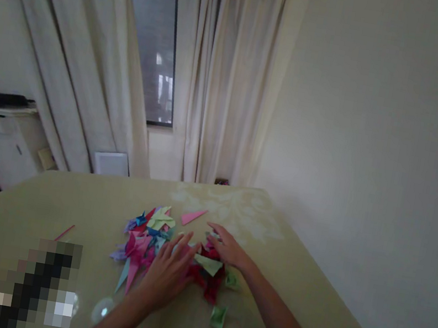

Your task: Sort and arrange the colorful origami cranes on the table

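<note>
A heap of folded paper pieces in many colours lies on the table, with a pink folded piece (138, 247) on its left side and a pale green one (161, 219) at its back. My left hand (170, 270) rests over the middle of the heap, fingers spread, hiding what is under the palm. At the heap's right edge is my right hand (228, 248), its fingers stretched out over the pieces. Between the hands sits another pale green folded piece (208, 264), above dark red paper (211, 289). Neither hand visibly grips anything.
A pink paper triangle (193, 217) lies behind the heap. Nearer me is a small green folded square (218, 318). A thin pink stick (64, 232) and a blurred-out dark object are on the left of the table (84, 192). A wall (391, 159) runs along the right.
</note>
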The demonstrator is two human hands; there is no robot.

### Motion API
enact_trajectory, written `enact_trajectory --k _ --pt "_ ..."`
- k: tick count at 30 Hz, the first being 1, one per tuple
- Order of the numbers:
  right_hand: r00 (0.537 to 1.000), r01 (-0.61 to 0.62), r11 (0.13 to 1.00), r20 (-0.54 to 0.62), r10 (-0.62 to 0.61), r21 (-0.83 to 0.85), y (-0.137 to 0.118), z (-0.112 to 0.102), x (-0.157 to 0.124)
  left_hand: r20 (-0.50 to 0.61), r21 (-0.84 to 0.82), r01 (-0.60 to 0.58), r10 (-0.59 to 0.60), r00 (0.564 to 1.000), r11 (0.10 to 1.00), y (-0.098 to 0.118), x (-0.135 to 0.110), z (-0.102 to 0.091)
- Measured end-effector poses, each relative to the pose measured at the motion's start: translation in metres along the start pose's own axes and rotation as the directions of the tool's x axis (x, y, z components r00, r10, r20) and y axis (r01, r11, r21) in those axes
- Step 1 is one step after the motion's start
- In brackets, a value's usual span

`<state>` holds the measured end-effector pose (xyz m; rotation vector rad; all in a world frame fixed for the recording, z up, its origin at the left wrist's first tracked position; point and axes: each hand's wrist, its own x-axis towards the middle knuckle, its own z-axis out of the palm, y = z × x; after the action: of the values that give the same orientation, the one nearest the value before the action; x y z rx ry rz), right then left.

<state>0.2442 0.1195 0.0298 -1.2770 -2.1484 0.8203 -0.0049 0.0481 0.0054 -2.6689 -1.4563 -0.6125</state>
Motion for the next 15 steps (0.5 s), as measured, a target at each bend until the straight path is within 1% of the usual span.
enact_trajectory --k 2,3,4,5,6,7,8,9,11,13,15 --pt "0.994 -0.058 0.997 -0.099 0.054 -0.045 0.011 -0.014 -0.048 -0.015 0.039 0.063 -0.062 0.998 0.997 -0.024 0.026 -0.011" --pt "0.993 -0.075 0.994 -0.102 0.066 -0.083 0.014 -0.015 -0.072 -0.017 0.059 0.111 -0.110 0.994 0.992 -0.039 0.039 -0.015" --pt "0.994 -0.090 0.989 -0.073 0.082 -0.121 0.014 -0.012 -0.094 -0.029 0.075 0.170 -0.169 0.985 0.982 -0.055 0.051 -0.018" --pt "0.994 -0.107 0.981 -0.008 0.107 -0.159 0.013 -0.006 -0.115 -0.036 0.086 0.246 -0.244 0.969 0.965 -0.072 0.061 -0.020" --pt "0.991 -0.120 0.974 0.036 0.129 -0.191 0.010 0.003 -0.132 -0.030 0.083 0.347 -0.346 0.938 0.934 -0.088 0.068 -0.020" --pt "0.986 -0.116 0.970 0.092 0.138 -0.214 0.006 0.013 -0.144 0.010 0.057 0.441 -0.443 0.897 0.896 -0.103 0.073 -0.019" --pt "0.984 -0.093 0.967 0.124 0.125 -0.237 0.001 0.024 -0.153 0.089 0.010 0.490 -0.489 0.868 0.872 -0.114 0.075 -0.018" --pt "0.983 -0.060 0.966 0.152 0.101 -0.252 -0.003 0.033 -0.157 0.137 -0.021 0.475 -0.468 0.873 0.880 -0.122 0.073 -0.017" --pt "0.985 -0.035 0.957 0.150 0.081 -0.287 -0.008 0.045 -0.150 0.211 -0.086 0.418 -0.393 0.895 0.905 -0.129 0.061 -0.018" --pt "0.989 -0.090 0.936 0.084 0.126 -0.340 -0.008 0.045 -0.127 0.230 -0.158 0.353 -0.314 0.921 0.922 -0.129 0.038 -0.024" --pt "0.983 -0.172 0.899 -0.009 0.184 -0.402 -0.003 0.036 -0.095 0.194 -0.239 0.292 -0.249 0.949 0.926 -0.129 0.008 -0.034"
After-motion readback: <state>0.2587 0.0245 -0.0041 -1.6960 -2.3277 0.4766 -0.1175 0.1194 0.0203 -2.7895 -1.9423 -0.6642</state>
